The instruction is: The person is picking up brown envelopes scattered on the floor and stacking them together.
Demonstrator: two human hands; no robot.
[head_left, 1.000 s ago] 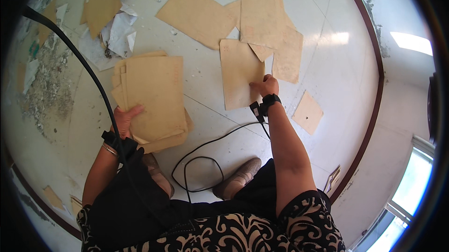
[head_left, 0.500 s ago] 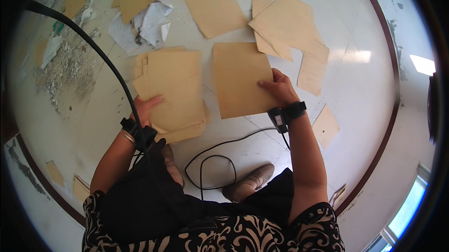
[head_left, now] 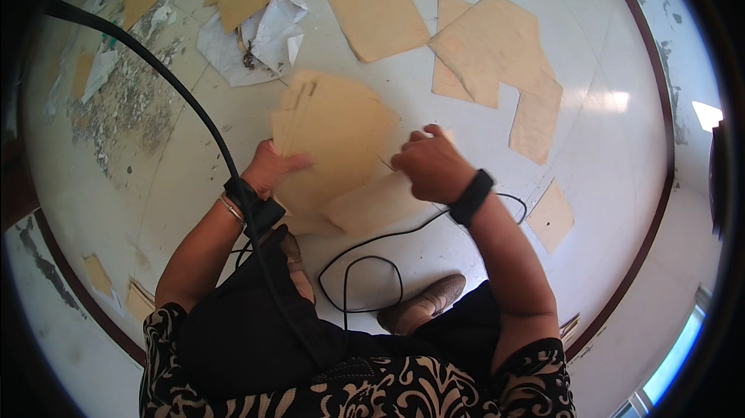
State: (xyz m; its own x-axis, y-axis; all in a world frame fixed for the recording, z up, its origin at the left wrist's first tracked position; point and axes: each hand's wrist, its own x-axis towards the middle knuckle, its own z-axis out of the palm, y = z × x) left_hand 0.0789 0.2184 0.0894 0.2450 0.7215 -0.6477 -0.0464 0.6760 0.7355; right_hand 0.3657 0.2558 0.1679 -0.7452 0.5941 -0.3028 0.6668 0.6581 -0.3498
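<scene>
My left hand (head_left: 273, 169) is closed on the left edge of a stack of tan kraft papers (head_left: 334, 127), thumb on top, the pieces fanned and blurred by motion. My right hand (head_left: 431, 163) is curled, knuckles up, at the stack's right side. From under it a paler tan kraft paper (head_left: 372, 204) slants down toward the stack's lower edge. The fingertips of that hand are hidden, but it seems to grip this paper. A black band circles each wrist.
Loose tan papers (head_left: 374, 10) and an overlapping pile (head_left: 497, 41) lie on the pale floor ahead. Crumpled white paper (head_left: 268, 38) and scattered debris (head_left: 136, 107) are at left. A black cable (head_left: 155, 69) crosses the left side; a thin cord (head_left: 400, 267) loops near my shoes.
The separate paper in my right hand has come left and down to the stack. My left hand has shifted right and up with the stack, which is now tilted and fanned.
</scene>
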